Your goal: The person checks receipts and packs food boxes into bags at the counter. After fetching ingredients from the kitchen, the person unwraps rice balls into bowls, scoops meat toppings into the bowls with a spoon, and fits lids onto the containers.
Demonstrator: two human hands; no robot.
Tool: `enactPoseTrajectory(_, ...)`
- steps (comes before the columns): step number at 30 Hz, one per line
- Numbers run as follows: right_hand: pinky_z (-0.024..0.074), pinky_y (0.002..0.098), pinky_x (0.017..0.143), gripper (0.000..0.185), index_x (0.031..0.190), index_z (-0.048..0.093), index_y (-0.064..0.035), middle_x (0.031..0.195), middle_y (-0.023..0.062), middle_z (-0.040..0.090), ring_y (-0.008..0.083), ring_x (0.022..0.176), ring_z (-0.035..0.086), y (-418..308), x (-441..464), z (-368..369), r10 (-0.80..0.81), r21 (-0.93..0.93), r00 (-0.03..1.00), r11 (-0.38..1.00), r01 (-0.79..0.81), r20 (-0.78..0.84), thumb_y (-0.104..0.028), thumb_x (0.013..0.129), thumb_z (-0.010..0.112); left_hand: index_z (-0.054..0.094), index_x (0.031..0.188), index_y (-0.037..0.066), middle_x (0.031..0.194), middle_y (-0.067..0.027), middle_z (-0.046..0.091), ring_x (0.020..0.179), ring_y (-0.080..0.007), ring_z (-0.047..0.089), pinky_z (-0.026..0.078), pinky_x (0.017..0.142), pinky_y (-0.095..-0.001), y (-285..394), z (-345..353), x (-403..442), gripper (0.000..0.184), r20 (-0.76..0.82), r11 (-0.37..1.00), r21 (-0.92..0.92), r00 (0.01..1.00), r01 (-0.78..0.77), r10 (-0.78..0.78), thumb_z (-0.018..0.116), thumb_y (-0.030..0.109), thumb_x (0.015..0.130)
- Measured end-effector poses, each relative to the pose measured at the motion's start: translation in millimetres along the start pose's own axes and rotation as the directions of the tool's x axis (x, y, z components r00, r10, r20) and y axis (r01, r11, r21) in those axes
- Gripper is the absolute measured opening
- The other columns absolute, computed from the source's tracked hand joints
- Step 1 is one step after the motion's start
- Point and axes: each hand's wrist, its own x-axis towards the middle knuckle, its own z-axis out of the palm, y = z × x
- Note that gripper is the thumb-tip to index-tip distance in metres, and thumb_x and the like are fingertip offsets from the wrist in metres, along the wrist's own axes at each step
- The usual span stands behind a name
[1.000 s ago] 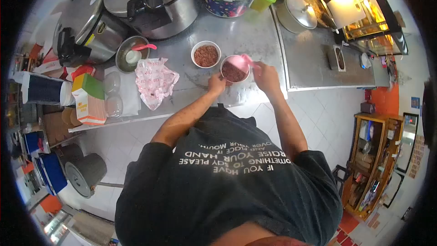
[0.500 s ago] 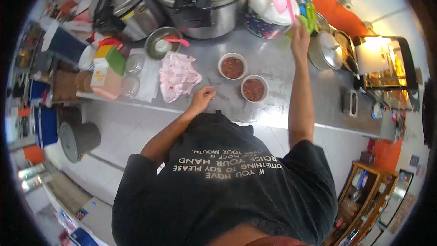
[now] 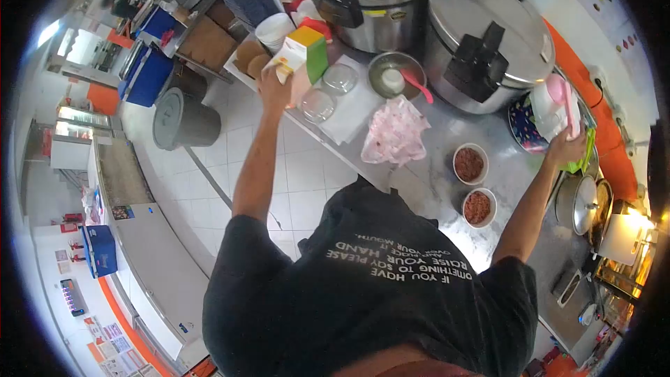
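My left hand (image 3: pixel 274 89) is at the carton (image 3: pixel 301 56) on the counter's left end, beside stacked white cups (image 3: pixel 274 30); its fingertips are too small to make out clearly. On the right, my right hand (image 3: pixel 567 145) grips a pink scoop (image 3: pixel 564 98) at the white-lidded patterned container (image 3: pixel 525 124). Two white bowls of reddish-brown food (image 3: pixel 470 164) (image 3: pixel 479 208) stand near the counter's front edge. Crumpled pink-and-white paper (image 3: pixel 395 130) lies left of them. Behind it sits a metal bowl (image 3: pixel 396 75) with a small white cup and a pink spoon.
Two large steel cookers (image 3: pixel 488 35) (image 3: pixel 377 0) stand at the back. Clear plastic lids (image 3: pixel 340 79) lie near the carton. A lidded pot (image 3: pixel 576 204) and a lit glass case (image 3: pixel 624 251) are at the right. A grey bin (image 3: pixel 185 119) stands on the tiled floor.
The view has turned left. My left hand has left the bowls and reached the carton. My right hand has carried the pink scoop away from the bowl to the white-lidded container.
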Motion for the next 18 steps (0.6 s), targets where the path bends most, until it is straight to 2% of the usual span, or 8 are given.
enactPoseTrajectory(5,0.0426,0.0421,0.089,0.029,0.11,0.063,-0.0005,0.108,0.0195,0.063,0.0334,0.102,0.057,-67.3,-36.2,-80.3,0.129,0.275,0.991,0.952,-0.134,0.038,-0.018,0.087,0.063,0.054,0.126,0.015,0.132,-0.0086,0.051,0.127,-0.0296,0.042,0.032,0.1,-0.0559,-91.6,49.2,115.1,0.045,0.186,0.976,0.217,0.98,0.028,-0.069,0.064,0.029,0.086)
enactPoseTrajectory(7,0.0426,0.0403,0.09,0.026,0.11,0.062,0.0005,0.109,0.0187,0.063,0.0313,0.103,0.057,-67.2,-50.7,-89.4,0.152,0.334,0.988,0.93,-0.153,0.031,-0.015,0.088,0.062,0.052,0.128,0.018,0.136,-0.0053,0.048,0.13,-0.0287,0.039,0.03,0.098,-0.0639,-133.2,96.9,140.9,0.043,0.18,0.952,0.201,0.964,-0.23,0.195,0.061,0.032,0.088)
enactPoseTrajectory(11,0.0428,0.0367,0.092,0.021,0.109,0.062,0.0007,0.109,0.0155,0.063,0.0258,0.105,0.057,-94.0,-65.2,-125.0,0.335,0.408,0.941,0.854,-0.321,0.04,-0.007,0.09,0.061,0.062,0.114,0.015,0.134,-0.0032,0.051,0.127,-0.0245,0.042,0.028,0.097,-0.0689,-92.8,67.0,171.8,0.033,0.303,0.843,0.473,0.946,-0.256,0.117,0.056,0.037,0.09)
enactPoseTrajectory(13,0.0464,0.0323,0.085,0.02,0.109,0.061,0.0012,0.105,0.0121,0.063,0.0212,0.096,0.06,-113.7,-74.1,-147.2,0.297,0.453,0.948,0.834,-0.315,0.114,-0.006,0.09,0.06,0.067,0.102,0.013,0.123,-0.0042,0.058,0.124,-0.0212,0.045,0.035,0.097,-0.0611,-108.2,55.2,212.1,0.029,0.449,0.896,0.164,0.84,-0.414,0.305,0.054,0.036,0.092)
enactPoseTrajectory(15,0.0479,0.0277,0.078,0.019,0.107,0.062,0.0022,0.097,0.01,0.065,0.0183,0.087,0.062,-145.2,-86.0,-169.9,0.239,0.471,0.925,0.806,-0.358,0.295,0.001,0.089,0.055,0.068,0.097,0.011,0.104,-0.0057,0.065,0.112,-0.0237,0.055,0.045,0.091,-0.0458,-61.6,-5.4,215.9,0.028,0.578,0.976,-0.205,0.797,-0.069,0.177,0.053,0.034,0.093)
enactPoseTrajectory(16,0.0483,0.0292,0.079,0.019,0.102,0.063,0.0024,0.092,0.0103,0.066,0.018,0.086,0.062,-189.5,-83.6,-193.7,0.253,0.576,0.835,0.624,-0.527,0.489,0.003,0.086,0.055,0.067,0.097,0.009,0.098,-0.0066,0.066,0.104,-0.0251,0.058,0.047,0.086,-0.0395,-27.3,-46.0,214.2,0.027,0.672,0.955,-0.296,0.706,-0.021,0.224,0.054,0.031,0.093)
enactPoseTrajectory(17,0.0481,0.03,0.081,0.018,0.099,0.064,0.0015,0.092,0.0111,0.066,0.018,0.086,0.063,-214.3,-90.6,-204.1,0.134,0.515,0.77,0.67,-0.534,0.624,0.003,0.083,0.056,0.067,0.097,0.007,0.093,-0.0076,0.066,0.096,-0.0264,0.062,0.048,0.081,-0.0333,-0.2,-70.0,204.4,0.025,0.748,0.928,-0.371,0.606,0.042,0.271,0.054,0.029,0.094)
enactPoseTrajectory(18,0.047,0.0308,0.083,0.018,0.1,0.064,0.0001,0.097,0.0121,0.066,0.0183,0.09,0.062,-247.3,-92.1,-216.0,-0.05,0.56,0.718,0.665,-0.495,0.694,-0.001,0.083,0.059,0.067,0.097,0.005,0.088,-0.0075,0.067,0.089,-0.0243,0.062,0.048,0.079,-0.0327,7.6,-69.3,185.3,0.025,0.667,0.835,-0.528,0.531,-0.158,0.522,0.056,0.027,0.093)
